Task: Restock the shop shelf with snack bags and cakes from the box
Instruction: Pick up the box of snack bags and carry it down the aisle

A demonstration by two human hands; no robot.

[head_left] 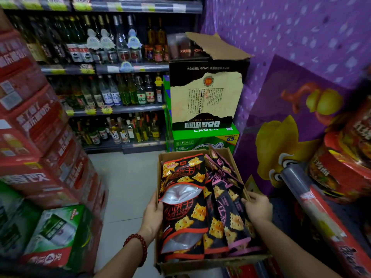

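Cardboard open box (234, 161) sits on floor w/ black-orange cracker snack bags (186, 199) inside. Left hand (153, 215) & right hand (258, 209) each have grip curled on bag edges; slick foil could slip, spilling the stack.

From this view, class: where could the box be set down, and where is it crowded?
Free: the pale floor between the red cartons and the box. Crowded: the box is packed with snack bags, and the right shelf holds red packs.
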